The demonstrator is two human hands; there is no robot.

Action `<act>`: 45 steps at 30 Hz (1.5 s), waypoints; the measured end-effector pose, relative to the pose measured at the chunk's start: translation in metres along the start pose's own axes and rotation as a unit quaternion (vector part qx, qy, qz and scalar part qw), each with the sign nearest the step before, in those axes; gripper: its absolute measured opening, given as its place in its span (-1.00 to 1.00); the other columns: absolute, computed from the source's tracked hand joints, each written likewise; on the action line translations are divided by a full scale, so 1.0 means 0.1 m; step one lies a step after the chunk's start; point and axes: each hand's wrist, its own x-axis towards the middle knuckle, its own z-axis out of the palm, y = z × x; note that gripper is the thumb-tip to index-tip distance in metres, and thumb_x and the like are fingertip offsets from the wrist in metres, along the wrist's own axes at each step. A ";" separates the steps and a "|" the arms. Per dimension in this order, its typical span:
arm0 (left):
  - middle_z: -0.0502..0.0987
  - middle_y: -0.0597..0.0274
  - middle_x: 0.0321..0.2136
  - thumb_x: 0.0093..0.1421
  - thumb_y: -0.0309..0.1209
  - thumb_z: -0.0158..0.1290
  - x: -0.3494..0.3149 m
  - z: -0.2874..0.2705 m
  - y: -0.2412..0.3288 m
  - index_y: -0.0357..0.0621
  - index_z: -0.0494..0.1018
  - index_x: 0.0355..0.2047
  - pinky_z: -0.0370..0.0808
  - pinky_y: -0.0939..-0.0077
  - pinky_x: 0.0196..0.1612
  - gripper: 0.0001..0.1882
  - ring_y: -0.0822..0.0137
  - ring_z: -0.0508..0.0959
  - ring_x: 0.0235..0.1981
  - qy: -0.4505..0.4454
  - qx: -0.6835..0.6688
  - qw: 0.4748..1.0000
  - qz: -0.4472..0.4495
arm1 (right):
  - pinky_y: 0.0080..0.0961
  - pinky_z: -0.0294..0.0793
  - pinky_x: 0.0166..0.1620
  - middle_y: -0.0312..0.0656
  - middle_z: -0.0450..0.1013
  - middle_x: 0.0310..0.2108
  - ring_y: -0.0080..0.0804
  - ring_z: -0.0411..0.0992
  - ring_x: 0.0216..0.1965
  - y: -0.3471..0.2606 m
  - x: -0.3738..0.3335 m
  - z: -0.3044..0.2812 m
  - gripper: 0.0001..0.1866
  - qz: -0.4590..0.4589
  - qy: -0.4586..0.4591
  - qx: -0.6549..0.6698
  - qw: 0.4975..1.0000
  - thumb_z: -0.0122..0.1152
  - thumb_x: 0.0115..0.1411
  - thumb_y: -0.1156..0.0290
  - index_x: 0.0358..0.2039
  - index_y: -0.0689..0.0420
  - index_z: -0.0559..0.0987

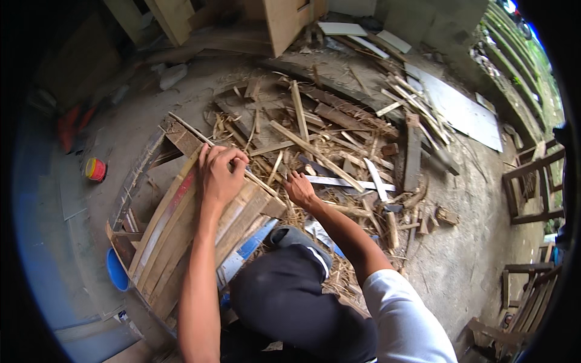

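A slatted wooden panel (163,242) leans at a slant on my left, built of worn planks, one with red paint and one with blue. My left hand (224,172) rests at its upper edge, fingers curled over a thin wooden strip (260,183) that runs along there. Over the scrap pile, my right hand (298,189) is closed close to the panel's corner. Whatever its fingertips hold is too small to make out. Just right of that hand lies a flat pale strip (351,183), crossed near its end by a short whitish piece (375,178).
Broken boards and shavings (339,139) spread across the concrete floor ahead. White sheets (466,115) lie at the far right, and slatted wooden frames (535,181) stand nearer. Left are a blue container (116,269) and a red-and-yellow roll (95,169). My knee (272,284) is between my arms.
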 end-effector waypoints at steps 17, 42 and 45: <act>0.57 0.37 -0.48 0.06 -0.39 0.05 0.04 -0.09 0.03 0.00 0.56 -0.54 0.05 0.16 0.28 -0.89 0.35 0.51 -0.21 -0.021 -0.012 0.999 -0.031 | -0.33 0.58 -0.35 -0.12 0.58 -0.33 -0.23 0.58 -0.33 -0.01 0.71 -0.33 -0.71 0.004 -0.169 0.048 0.984 -0.07 0.23 0.37 -0.31 0.17 0.64; 0.27 0.12 0.23 0.18 -0.03 0.00 -0.53 0.05 0.32 -0.07 0.49 -0.02 -0.07 -0.02 0.33 -0.51 0.05 0.11 0.32 0.034 0.054 0.998 -0.027 | -0.49 0.48 -0.43 -0.17 0.55 -0.35 -0.46 0.50 -0.42 0.97 -2.96 -2.91 -0.68 0.433 0.015 0.461 0.774 0.02 0.31 0.27 -0.12 0.27 0.52; 0.36 0.14 0.17 0.19 -0.04 -0.01 -0.55 0.08 0.29 -0.04 0.51 -0.06 -0.02 -0.01 0.31 -0.56 0.06 0.17 0.29 0.035 0.095 0.994 -0.030 | -0.47 0.51 -0.37 -0.10 0.55 -0.35 -0.44 0.51 -0.42 1.10 -3.16 -2.62 -0.64 0.453 0.026 0.378 0.807 0.07 0.25 0.25 -0.09 0.27 0.51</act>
